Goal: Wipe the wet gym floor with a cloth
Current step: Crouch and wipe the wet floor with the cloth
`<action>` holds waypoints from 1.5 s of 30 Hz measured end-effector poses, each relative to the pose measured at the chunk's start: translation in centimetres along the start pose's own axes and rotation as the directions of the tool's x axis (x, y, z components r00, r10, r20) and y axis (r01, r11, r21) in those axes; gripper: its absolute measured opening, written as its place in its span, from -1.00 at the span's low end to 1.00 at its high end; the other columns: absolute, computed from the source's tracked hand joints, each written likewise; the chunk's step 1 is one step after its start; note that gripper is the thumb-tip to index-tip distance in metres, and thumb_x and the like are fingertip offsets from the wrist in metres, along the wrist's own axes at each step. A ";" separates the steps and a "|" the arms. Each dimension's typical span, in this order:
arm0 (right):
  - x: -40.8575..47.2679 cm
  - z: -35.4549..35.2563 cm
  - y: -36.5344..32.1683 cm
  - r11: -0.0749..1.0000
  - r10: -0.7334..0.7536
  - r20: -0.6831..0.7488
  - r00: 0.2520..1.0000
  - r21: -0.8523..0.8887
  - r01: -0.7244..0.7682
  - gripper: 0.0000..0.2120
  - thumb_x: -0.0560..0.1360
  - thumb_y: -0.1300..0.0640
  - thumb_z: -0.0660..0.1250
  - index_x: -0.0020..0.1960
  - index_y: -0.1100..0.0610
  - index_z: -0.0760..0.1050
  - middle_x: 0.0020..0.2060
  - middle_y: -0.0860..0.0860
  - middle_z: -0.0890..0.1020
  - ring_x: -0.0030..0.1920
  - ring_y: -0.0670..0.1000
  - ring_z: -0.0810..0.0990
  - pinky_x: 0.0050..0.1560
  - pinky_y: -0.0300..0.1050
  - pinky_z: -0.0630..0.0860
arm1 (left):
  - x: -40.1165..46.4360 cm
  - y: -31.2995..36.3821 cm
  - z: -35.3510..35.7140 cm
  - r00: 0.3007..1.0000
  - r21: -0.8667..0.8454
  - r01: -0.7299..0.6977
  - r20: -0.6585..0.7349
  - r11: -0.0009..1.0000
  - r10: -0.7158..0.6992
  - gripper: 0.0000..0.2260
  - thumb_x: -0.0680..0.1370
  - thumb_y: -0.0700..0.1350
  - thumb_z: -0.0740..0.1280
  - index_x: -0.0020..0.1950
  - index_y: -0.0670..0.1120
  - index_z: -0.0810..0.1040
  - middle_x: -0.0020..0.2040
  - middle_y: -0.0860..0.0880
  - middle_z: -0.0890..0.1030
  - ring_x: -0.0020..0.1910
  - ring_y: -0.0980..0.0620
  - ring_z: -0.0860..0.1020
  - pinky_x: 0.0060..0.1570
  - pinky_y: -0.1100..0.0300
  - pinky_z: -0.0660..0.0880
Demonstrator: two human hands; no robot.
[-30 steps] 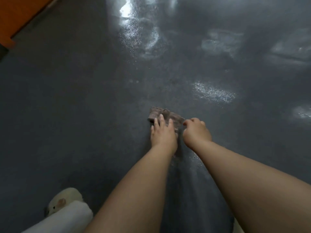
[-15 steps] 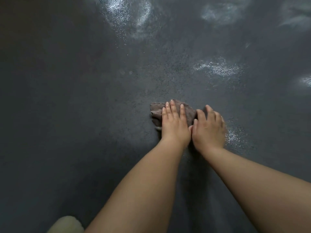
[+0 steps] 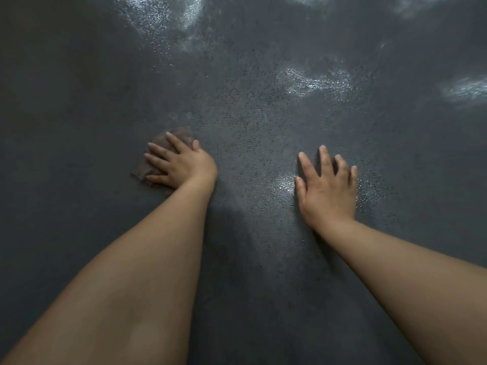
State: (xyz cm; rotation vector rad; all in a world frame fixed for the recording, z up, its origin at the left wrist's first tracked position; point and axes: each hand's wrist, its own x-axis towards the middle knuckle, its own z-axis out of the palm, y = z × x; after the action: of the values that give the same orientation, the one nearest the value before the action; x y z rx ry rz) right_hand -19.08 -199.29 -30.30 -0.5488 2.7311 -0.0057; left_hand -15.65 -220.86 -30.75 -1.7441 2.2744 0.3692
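Our right hand [image 3: 328, 187] lies flat on the dark gym floor [image 3: 253, 122], fingers straight and spread, holding nothing. Well apart from it, our left hand [image 3: 179, 164] presses the brown cloth [image 3: 181, 134] down with straight fingers. Farther off, wet patches [image 3: 316, 84] gleam on the floor.

Single head cam, fwd and steeply down, close over floor [image 3: 250, 114] and both forearms.
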 end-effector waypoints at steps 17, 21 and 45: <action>0.9 0.5 -2.6 0.992 -0.123 -0.139 0.983 0.014 0.126 -0.53 0.53 -0.05 0.07 0.37 0.07 0.41 0.45 0.18 0.29 0.37 0.33 0.28 0.39 0.25 -0.10 | 4.0 3.9 -1.6 0.830 0.164 -0.557 0.130 0.814 0.542 -0.48 0.64 0.17 -0.06 0.55 0.12 -0.16 0.55 -0.04 -0.24 0.52 -0.12 -0.26 0.44 -0.18 -0.22; 1.4 0.0 -5.7 0.985 -0.174 -0.005 0.985 0.008 0.174 -0.52 0.61 -0.08 0.02 0.52 -0.04 0.13 0.54 0.07 -0.01 0.49 0.23 0.01 0.44 0.22 -0.21 | 7.4 -3.6 -3.4 0.980 0.094 -0.197 0.046 0.976 0.194 -0.48 0.62 0.21 -0.06 0.55 0.16 -0.12 0.56 -0.04 -0.20 0.52 -0.14 -0.24 0.42 -0.25 -0.14; -4.5 2.5 -10.1 0.989 -0.148 0.051 0.988 0.005 0.148 -0.42 0.61 -0.11 -0.01 0.56 -0.01 -0.12 0.54 0.13 -0.14 0.50 0.24 -0.15 0.46 0.20 -0.24 | 2.2 -17.3 -2.0 0.997 0.082 -0.051 0.060 0.995 0.046 -0.49 0.64 0.15 -0.06 0.55 0.11 -0.14 0.56 -0.09 -0.18 0.53 -0.16 -0.16 0.46 -0.11 -0.18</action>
State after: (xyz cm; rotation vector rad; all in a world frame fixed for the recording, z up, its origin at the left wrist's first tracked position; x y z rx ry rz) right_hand -10.56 -206.77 -30.32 -0.7397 2.6348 -0.0296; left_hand 0.47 -227.86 -30.51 -1.6191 2.2613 0.3257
